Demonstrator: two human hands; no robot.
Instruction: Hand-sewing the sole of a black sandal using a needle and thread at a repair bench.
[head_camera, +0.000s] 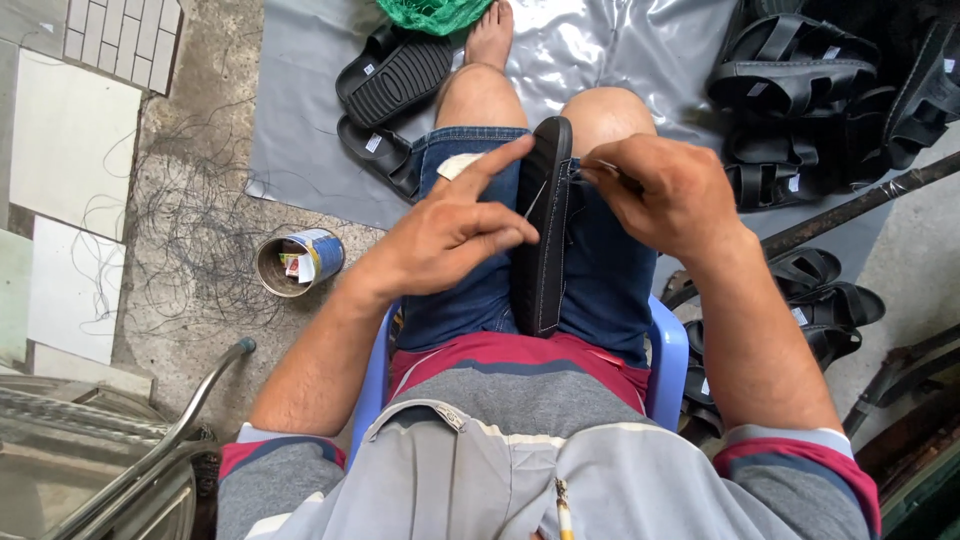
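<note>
mid-stitch on black sandal (545, 240) clamped between knees; left hand (450, 235) fingers pinching thread, right hand (665, 195) fingers closed on needle; finished sandals (800, 90) piled at 2 o'clock.

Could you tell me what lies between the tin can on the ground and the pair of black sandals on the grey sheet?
In the head view, only bare concrete with loose dark threads and the grey sheet's edge lie between the tin can and the sandal pair.
</note>
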